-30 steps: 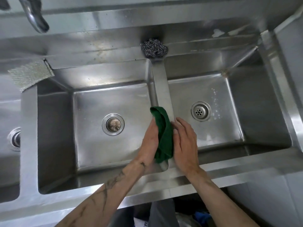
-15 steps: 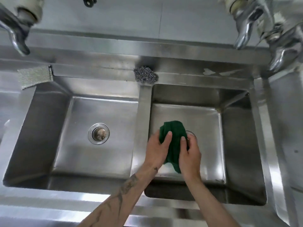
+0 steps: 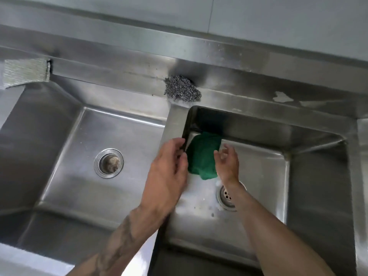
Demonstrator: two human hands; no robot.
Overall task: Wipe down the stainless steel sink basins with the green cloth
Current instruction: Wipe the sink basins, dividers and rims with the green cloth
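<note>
Left hand [image 3: 169, 168] curls by the soft green cloth [image 3: 203, 154], grip unclear; right hand [image 3: 227, 162] hangs loose beside it. The shiny steel right basin [image 3: 258, 176] looks mid-wipe; next, press and rub.

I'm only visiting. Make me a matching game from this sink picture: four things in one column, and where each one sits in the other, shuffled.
Things:
1. green cloth
2. steel wool pad
3. fully visible drain
4. grey textured patch

Places:
A. floor of the left basin
B. back ledge, at the head of the divider
C. right basin, near its far-left corner
D. rim at the left basin's far-left corner

Pairs: 1-C, 2-B, 3-A, 4-D
</note>
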